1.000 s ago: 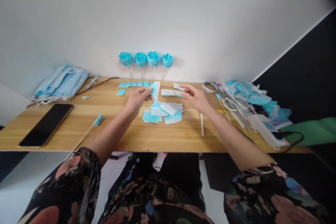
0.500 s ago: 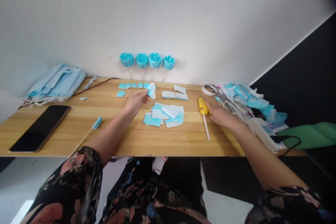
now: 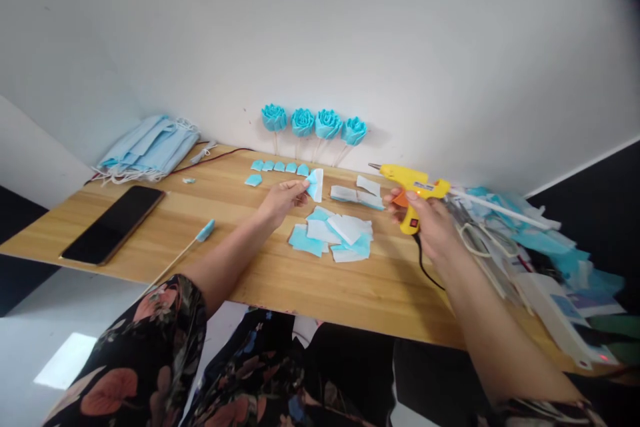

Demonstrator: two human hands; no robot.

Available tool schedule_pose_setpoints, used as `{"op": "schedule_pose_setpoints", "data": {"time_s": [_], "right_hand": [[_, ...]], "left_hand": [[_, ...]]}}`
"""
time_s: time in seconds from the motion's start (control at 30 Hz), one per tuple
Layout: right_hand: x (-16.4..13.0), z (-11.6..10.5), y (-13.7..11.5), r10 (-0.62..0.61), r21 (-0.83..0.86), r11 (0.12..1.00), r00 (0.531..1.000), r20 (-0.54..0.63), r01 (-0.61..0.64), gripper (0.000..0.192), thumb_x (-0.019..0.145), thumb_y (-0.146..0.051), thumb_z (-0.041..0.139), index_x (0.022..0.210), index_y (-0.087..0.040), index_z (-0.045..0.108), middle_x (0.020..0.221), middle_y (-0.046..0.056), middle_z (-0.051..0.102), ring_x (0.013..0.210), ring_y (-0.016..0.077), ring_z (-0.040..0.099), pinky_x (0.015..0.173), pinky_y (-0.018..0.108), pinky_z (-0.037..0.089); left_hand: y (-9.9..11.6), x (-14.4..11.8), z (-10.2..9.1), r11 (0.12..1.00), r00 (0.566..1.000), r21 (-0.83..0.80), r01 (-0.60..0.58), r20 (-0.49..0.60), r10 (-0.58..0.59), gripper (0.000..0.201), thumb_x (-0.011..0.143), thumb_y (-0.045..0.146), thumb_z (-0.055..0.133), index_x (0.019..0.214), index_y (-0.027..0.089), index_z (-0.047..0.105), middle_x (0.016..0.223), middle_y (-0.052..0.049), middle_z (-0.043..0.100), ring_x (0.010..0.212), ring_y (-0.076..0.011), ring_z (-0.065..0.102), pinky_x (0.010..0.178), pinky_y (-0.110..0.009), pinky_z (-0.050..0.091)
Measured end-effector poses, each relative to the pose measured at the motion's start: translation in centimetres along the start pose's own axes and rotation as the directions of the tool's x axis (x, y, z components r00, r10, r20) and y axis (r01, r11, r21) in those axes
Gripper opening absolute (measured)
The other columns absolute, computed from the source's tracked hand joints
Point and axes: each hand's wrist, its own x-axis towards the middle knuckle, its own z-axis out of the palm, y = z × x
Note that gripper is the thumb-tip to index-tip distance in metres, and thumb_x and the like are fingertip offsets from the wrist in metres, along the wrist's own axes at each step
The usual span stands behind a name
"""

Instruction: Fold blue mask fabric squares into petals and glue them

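White wall behind wooden table [image 3: 280, 280]; left hand [image 3: 281, 200] grip pinches petal piece [image 3: 315, 184]; right hand [image 3: 431, 223] grip clamps glue gun [image 3: 413, 185].

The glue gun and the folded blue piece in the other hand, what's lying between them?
In the head view, white rectangular pieces lie on the table between glue gun and folded piece.

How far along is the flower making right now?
Done: four finished blue fabric roses stand on sticks against the wall, and a row of small cut blue petals is laid out. In hand: the left hand pinches a folded blue-white fabric piece; the right hand grips the yellow glue gun. Left: a pile of cut fabric pieces and a blue-tipped wooden stick lie unassembled.
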Motion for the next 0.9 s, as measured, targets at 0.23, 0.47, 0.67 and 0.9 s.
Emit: {"op": "schedule_pose_setpoints", "data": {"time_s": [0.23,0.47,0.67,0.9], "right_hand": [[0.7,4.1,1.1,-0.017,0.088,0.996,0.979,0.202,-0.001,0.039,0.084,-0.058,0.063,0.084,-0.019,0.068,0.083,0.005,0.070,0.059,0.0111,0.056,0.054,0.024,0.049],[-0.7,5.0,3.1,0.027,0.126,0.990,0.977,0.214,-0.055,0.044,0.084,-0.062,0.062,0.080,-0.019,0.067,0.076,0.004,0.067,0.055,0.0095,0.052,0.049,0.022,0.044],[-0.6,5.5,3.4,0.044,0.077,0.995,0.984,0.173,-0.058,0.043,0.083,-0.061,0.064,0.078,-0.018,0.067,0.070,0.002,0.064,0.054,0.0093,0.050,0.049,0.022,0.043],[-0.5,5.5,3.6,0.042,0.076,0.996,0.987,0.157,-0.055,0.044,0.081,-0.062,0.065,0.078,-0.018,0.066,0.071,0.003,0.065,0.053,0.0089,0.048,0.047,0.022,0.043]], "left_hand": [[0.0,0.2,0.0,1.000,1.000,-0.010,0.004,0.018,-0.004,0.036,0.064,0.044,0.083,0.073,0.013,0.068,0.059,-0.001,0.062,0.057,-0.0094,0.054,0.061,-0.024,0.039],[-0.2,-0.1,0.2,0.997,1.000,0.080,-0.009,0.016,0.008,0.031,0.074,0.040,0.076,0.066,0.013,0.064,0.059,-0.001,0.061,0.057,-0.0088,0.053,0.062,-0.024,0.040],[-0.3,-0.1,0.2,0.995,0.999,0.100,-0.010,0.040,0.006,0.032,0.075,0.041,0.075,0.066,0.013,0.064,0.059,-0.001,0.060,0.057,-0.0085,0.052,0.062,-0.024,0.040],[-0.6,0.0,0.2,0.995,0.999,0.101,-0.003,0.048,-0.002,0.032,0.074,0.043,0.076,0.068,0.013,0.066,0.060,-0.001,0.062,0.057,-0.0091,0.053,0.062,-0.025,0.040]]}}
